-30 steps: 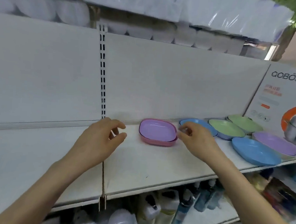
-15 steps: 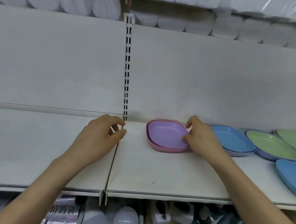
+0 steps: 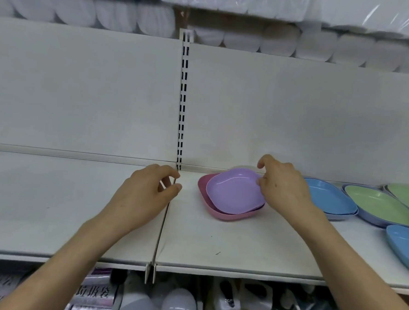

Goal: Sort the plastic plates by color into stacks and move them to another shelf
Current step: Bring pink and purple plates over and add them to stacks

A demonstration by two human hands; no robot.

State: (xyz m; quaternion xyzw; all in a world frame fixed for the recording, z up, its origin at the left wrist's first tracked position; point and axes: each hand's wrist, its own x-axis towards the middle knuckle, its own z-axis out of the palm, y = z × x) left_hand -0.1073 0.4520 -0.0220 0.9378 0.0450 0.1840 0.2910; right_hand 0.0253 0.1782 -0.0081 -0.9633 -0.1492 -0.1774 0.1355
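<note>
Shelf (image 3: 217,246), near its back edge: purple plate (image 3: 234,192) set askew on pink plate (image 3: 221,214).
Its right rim is pinched by the right hand (image 3: 283,186); fingers of the left hand (image 3: 141,199) are loosely curled, nothing held.

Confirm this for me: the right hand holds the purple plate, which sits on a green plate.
Not quite. In the head view the right hand holds the purple plate, but the plate it sits on is a pink plate, not green.
</note>
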